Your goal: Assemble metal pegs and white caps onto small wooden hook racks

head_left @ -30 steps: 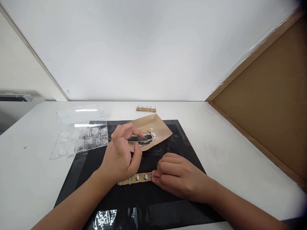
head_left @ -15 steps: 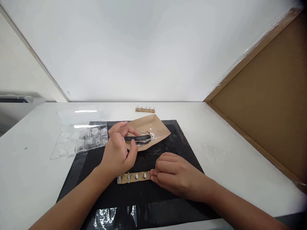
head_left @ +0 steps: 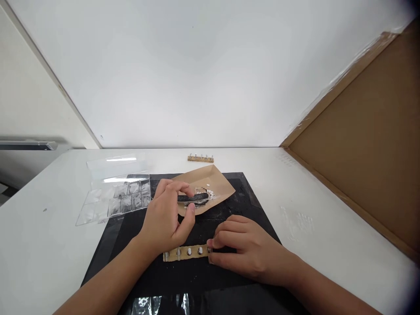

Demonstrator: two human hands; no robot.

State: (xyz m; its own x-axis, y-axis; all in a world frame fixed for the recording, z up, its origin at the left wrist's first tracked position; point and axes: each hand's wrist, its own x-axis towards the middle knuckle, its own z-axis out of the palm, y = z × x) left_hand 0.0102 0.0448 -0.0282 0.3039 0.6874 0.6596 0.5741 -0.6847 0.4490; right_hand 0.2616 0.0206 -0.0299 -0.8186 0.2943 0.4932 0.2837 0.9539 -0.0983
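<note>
A thin dark strip, like a nail file (head_left: 197, 198), lies over a brown paper tray (head_left: 221, 181) that holds small white pieces. My left hand (head_left: 172, 212) has its thumb and forefinger around the file's left part, pinched toward each other. Below, a wooden strip (head_left: 183, 253) with several small upright pegs rests on the black mat; two in its middle carry white tips. My right hand (head_left: 241, 249) is at the strip's right end, thumb and forefinger on the last peg.
A clear compartment box (head_left: 126, 199) with its lid open stands at the left, partly on the black mat (head_left: 177, 280). Farther back lies a second small wooden strip with pegs (head_left: 201, 159). A cardboard panel (head_left: 370, 144) rises at the right.
The view has shifted, so everything sits a little lower. The fingers of my right hand have loosened from a tight fist, and my left thumb and forefinger have moved slightly right along the file.
</note>
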